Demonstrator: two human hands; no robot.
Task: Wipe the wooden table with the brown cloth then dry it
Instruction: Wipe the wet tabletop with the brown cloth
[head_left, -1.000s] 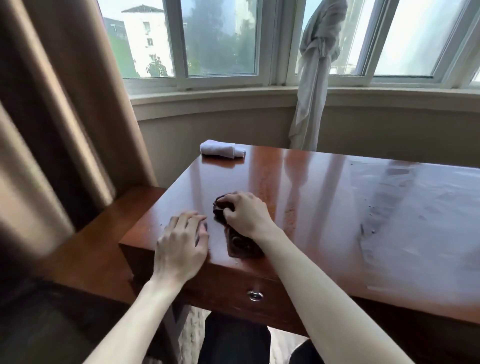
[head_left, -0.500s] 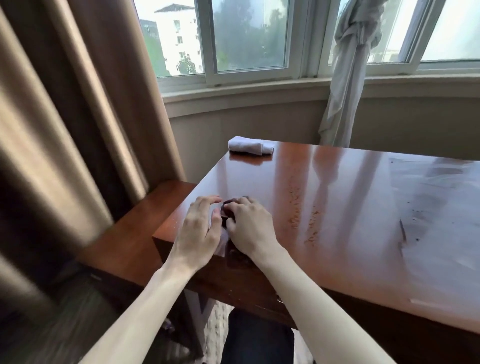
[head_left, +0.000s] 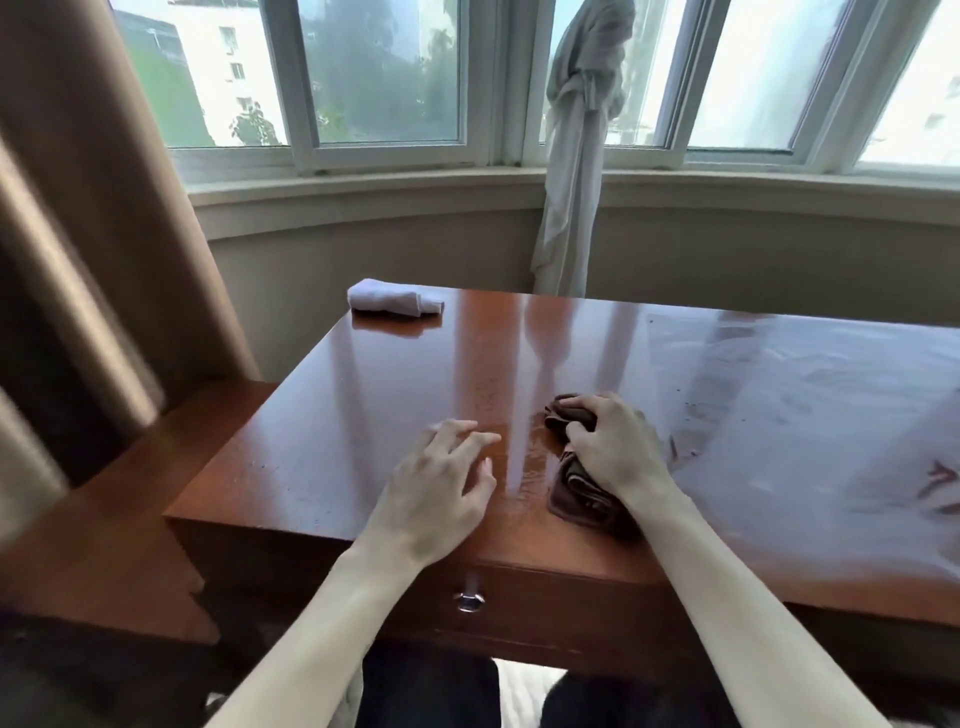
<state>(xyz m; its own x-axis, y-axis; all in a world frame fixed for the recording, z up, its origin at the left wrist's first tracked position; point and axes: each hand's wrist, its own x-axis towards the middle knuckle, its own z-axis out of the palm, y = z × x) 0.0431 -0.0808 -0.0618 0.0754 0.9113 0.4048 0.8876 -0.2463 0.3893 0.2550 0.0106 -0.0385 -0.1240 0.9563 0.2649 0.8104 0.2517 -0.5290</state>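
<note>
A glossy wooden table fills the middle of the view. My right hand grips a bunched brown cloth and holds it down on the tabletop near the front edge. A wet smear shines on the wood just left of the cloth. My left hand lies with spread fingers on the table to the left of the cloth and holds nothing. A rolled white cloth rests at the far left corner of the table.
A drawer knob sits in the table's front below my hands. A lower wooden ledge adjoins the table on the left, beside brown curtains. A knotted white curtain hangs by the windows behind. The table's right part looks streaked and dusty.
My right hand has slid the brown cloth to the right, away from the left corner, leaving a wet trail. My hands, side by side before, are now apart.
</note>
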